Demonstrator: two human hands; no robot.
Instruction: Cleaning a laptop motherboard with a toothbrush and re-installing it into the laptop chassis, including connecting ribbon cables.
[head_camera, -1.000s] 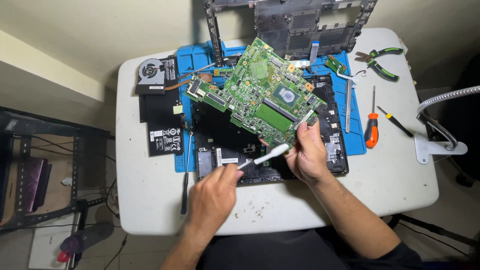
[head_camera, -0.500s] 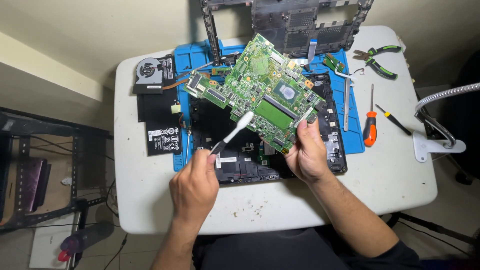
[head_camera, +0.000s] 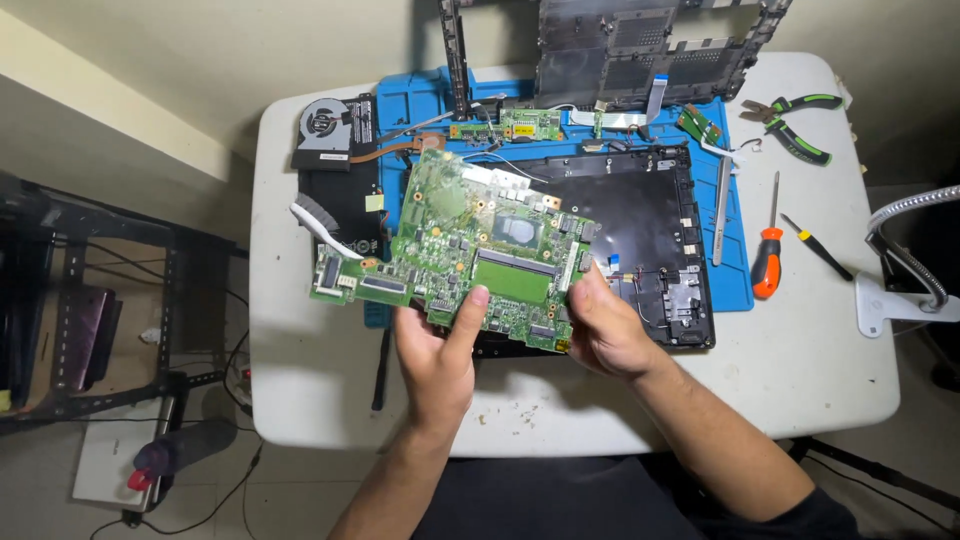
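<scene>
While you hold the board (head_camera: 470, 255) with both hands, it hangs tilted above the surface (head_camera: 560, 400), and it does not touch the black case (head_camera: 640, 230) that lies under it on the blue mat (head_camera: 735, 285). Your left hand (head_camera: 440, 350) takes the near edge, with the thumb on the green face and the fingers below, so the grip pinches the board at its rim. Your right hand (head_camera: 600, 325) does the same at the right near corner, its grip also pressed on the edge. I think this way of holding keeps your fingers away from the chip (head_camera: 520, 230) and the small parts in the middle.

On the left, the board's end reaches over the mat's border, near the white ribbon (head_camera: 320, 225) and the fan (head_camera: 325, 125). Behind it, two small boards (head_camera: 505, 125) and the upright frame (head_camera: 640, 45) stand close, so the far side is crowded. To the right there is more open room over the case, before the tweezers (head_camera: 722, 205), the orange screwdriver (head_camera: 768, 265) and the green pliers (head_camera: 795, 120). The lamp (head_camera: 905, 290) stands at the right edge, well apart. The near strip of the surface, between your wrists and the edge, has only small crumbs on it. A dark thin tool (head_camera: 382, 365) lies at the left of your left wrist, just beside.
</scene>
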